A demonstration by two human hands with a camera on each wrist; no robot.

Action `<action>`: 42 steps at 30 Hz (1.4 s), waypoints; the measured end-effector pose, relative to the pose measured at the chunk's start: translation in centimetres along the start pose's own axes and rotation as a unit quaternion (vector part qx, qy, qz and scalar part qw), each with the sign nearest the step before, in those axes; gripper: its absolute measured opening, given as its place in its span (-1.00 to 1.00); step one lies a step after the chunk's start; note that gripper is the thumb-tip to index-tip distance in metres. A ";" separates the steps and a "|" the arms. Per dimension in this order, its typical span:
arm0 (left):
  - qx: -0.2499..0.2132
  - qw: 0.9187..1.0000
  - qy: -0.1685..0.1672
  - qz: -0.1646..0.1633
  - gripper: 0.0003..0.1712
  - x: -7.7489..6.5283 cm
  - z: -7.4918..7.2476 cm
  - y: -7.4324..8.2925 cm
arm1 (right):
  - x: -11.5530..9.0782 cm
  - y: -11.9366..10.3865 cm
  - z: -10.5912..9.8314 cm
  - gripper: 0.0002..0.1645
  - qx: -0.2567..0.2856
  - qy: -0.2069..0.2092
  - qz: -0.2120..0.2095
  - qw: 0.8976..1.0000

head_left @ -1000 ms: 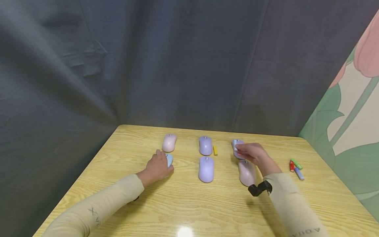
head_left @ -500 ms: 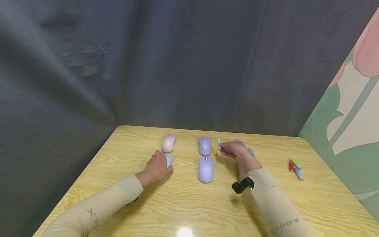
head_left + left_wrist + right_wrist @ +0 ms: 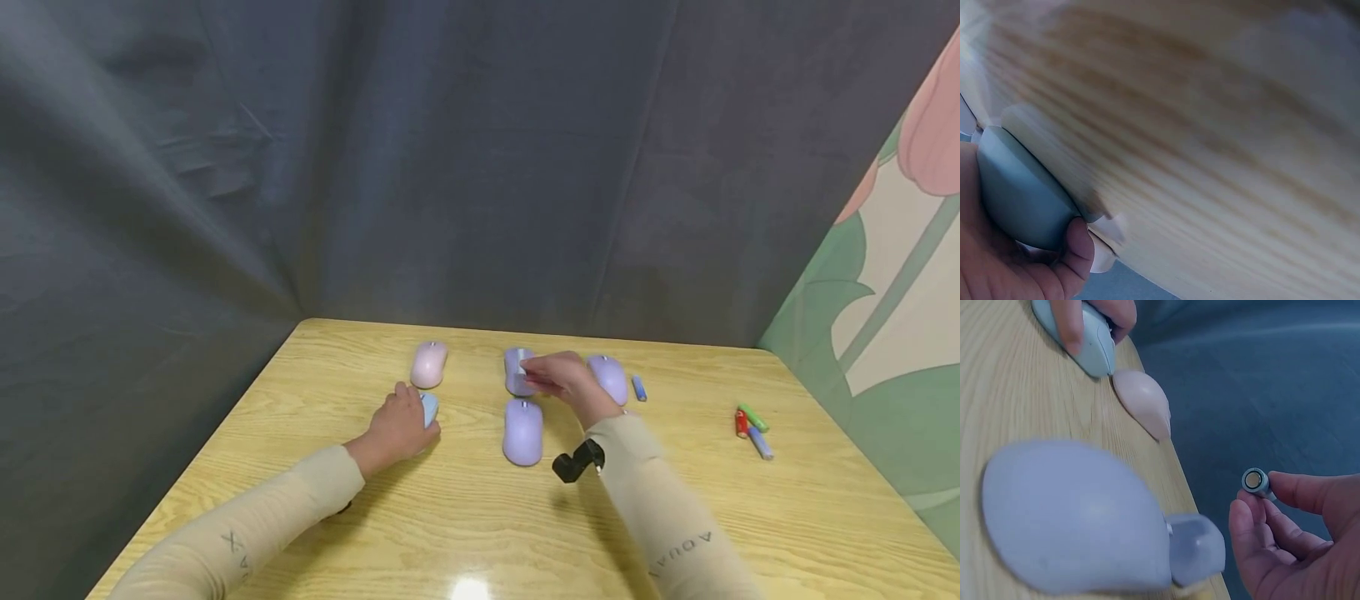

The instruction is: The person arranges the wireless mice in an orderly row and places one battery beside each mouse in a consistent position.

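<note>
My left hand (image 3: 397,422) grips a light blue computer mouse (image 3: 1019,187) on the table, thumb curled at its side. In my right hand (image 3: 564,380) a pale blue battery (image 3: 1255,480) is pinched between thumb and fingertips, one flat end facing the right wrist camera. It is held over the rear middle purple mouse (image 3: 514,381), apart from the table. Just in front of that mouse lies another purple mouse (image 3: 522,433). A pink mouse (image 3: 429,364) sits behind my left hand.
Right of my right hand stand a third purple mouse (image 3: 609,379) and a short blue battery (image 3: 639,387). Red (image 3: 742,423), green (image 3: 754,417) and blue (image 3: 761,443) batteries lie together at the table's right. A dark curtain (image 3: 480,167) hangs behind the table (image 3: 420,525).
My right hand has carried the pale blue battery leftward, from over the right purple mouse to over the rear middle one. My left hand stays on the light blue mouse.
</note>
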State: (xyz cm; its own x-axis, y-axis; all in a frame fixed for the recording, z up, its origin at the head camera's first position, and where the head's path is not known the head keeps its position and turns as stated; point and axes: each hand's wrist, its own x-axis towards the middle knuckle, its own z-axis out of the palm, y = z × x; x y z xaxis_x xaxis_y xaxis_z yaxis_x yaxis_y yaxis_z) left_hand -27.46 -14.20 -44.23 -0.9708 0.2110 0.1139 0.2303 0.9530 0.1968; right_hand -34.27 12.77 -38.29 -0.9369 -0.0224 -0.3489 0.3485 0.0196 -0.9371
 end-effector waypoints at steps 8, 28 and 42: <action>0.008 0.999 0.032 0.018 -0.38 -0.3 -0.3 0.4 | 0.9 -0.1 2.7 -0.78 0.016 -0.002 0.010 1.000; 0.020 1.000 0.011 0.003 -0.33 -0.1 -0.2 0.4 | 1.6 0.7 9.1 -0.95 0.000 -0.009 0.009 1.000; 0.031 0.999 0.015 0.004 -0.31 -0.1 -0.1 0.3 | 2.5 2.4 11.7 -0.86 -0.022 0.047 -0.005 0.999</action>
State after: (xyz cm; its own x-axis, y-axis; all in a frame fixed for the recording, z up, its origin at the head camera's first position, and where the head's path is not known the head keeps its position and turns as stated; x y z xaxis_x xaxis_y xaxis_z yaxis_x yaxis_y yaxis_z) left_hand -27.32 -13.90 -44.06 -0.9664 0.2132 0.1437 0.2326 0.9632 0.1348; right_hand -35.43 1.06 -41.54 -0.9394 0.0712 -0.3354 0.3399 0.0646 -0.9383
